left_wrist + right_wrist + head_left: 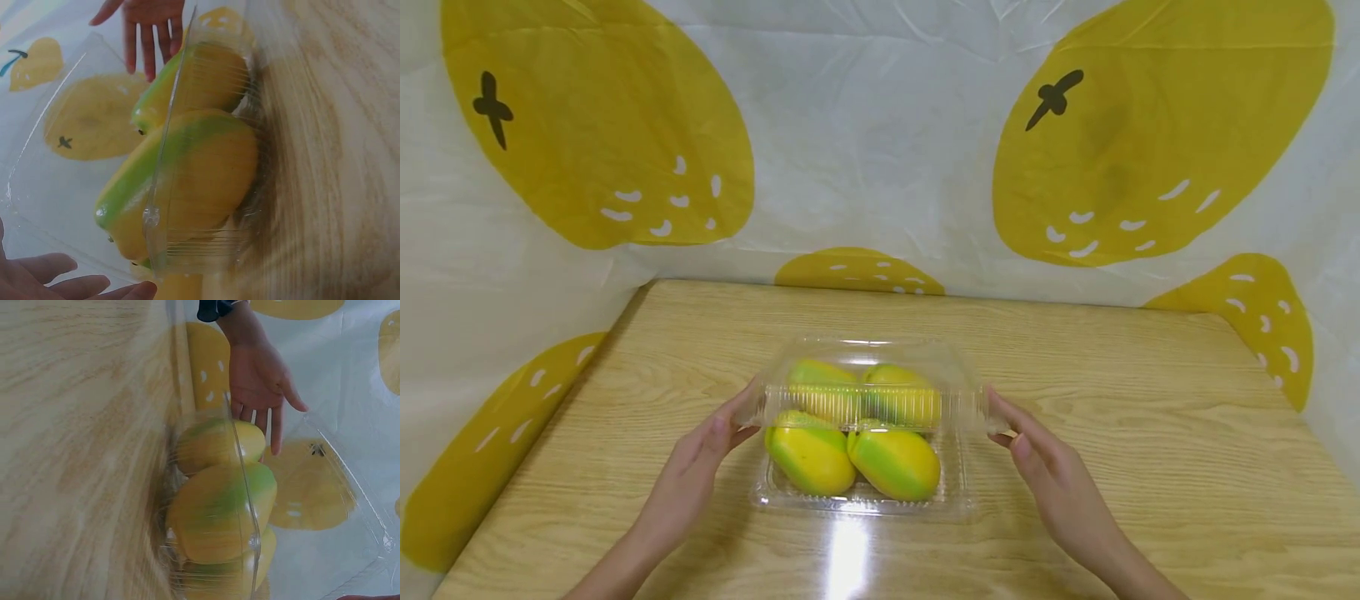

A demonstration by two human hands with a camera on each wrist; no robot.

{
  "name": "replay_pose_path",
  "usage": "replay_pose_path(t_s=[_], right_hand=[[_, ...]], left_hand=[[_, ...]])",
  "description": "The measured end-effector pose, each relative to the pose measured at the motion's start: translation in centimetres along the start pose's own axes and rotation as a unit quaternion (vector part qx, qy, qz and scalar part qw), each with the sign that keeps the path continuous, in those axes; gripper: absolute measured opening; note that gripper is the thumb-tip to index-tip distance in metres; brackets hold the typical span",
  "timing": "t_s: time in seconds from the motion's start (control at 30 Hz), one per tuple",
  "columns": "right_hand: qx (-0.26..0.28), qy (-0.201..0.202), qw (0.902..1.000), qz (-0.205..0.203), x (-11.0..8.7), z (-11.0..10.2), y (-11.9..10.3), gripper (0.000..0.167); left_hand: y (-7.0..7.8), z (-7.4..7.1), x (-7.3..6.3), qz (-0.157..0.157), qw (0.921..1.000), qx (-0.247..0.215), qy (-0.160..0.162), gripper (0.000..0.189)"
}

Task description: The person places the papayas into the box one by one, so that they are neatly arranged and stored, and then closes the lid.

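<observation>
A clear plastic clamshell box [955,475] sits on the table with several yellow-green mangoes [895,462] inside. Its lid [865,350] is tilted partway up, over the back mangoes in the head view. Beside the lid's left edge is my left hand [688,467], its fingers extended along the side. At the right edge my right hand [1056,479] mirrors it, fingers stretched out. In the left wrist view the left hand's fingers [81,287] reach toward the lid's rim. Both hands' fingertips overlap the lid's sides in the head view.
The wood-grain table [1150,450] spreads around the box. Behind it and along both sides hangs a white cloth [872,142] printed with large yellow fruit shapes. A dark band [215,309] circles the left wrist.
</observation>
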State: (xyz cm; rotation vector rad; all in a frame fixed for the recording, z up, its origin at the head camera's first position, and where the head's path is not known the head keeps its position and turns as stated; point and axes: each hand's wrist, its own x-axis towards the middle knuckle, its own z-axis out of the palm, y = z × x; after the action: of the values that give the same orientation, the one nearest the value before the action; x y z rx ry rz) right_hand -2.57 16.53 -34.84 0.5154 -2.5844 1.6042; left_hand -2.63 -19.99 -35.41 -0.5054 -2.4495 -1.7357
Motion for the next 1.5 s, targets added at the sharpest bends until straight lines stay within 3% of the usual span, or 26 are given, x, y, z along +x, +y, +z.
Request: replay_pose_path(t_s=[0.13,0.37,0.67,0.9,1.13,1.5], right_hand=[[-0.005,-0.006,1.0,0.006,-0.4,0.3,0.2,0.042],[-0.007,-0.013,0.9999,0.004,-1.0,0.9,0.5,0.048],[0.016,-0.021,0.9996,0.005,-1.0,1.5,0.8,0.051],[0.059,-0.032,0.9977,0.014,-0.6,1.9,1.1,0.054],[0.074,-0.039,0.9964,0.015,-0.4,1.9,1.7,0.054],[0.1,-0.044,0.9938,0.019,-0.4,2.2,2.4,0.056]], left_hand=[[-0.3,0.1,-0.5,-0.008,0.9999,0.013,0.007,0.046],[-0.9,0.3,-1.0,0.011,0.9999,-0.006,0.0,0.047],[-1.3,0.5,-0.5,-0.023,0.9995,-0.023,-0.003,0.045],[-1.8,0.4,0.2,-0.055,0.9956,-0.073,-0.015,0.047],[-2.5,0.5,0.6,-0.066,0.9919,-0.104,-0.031,0.048],[-3.1,0.7,0.4,-0.088,0.9918,-0.089,-0.026,0.048]])
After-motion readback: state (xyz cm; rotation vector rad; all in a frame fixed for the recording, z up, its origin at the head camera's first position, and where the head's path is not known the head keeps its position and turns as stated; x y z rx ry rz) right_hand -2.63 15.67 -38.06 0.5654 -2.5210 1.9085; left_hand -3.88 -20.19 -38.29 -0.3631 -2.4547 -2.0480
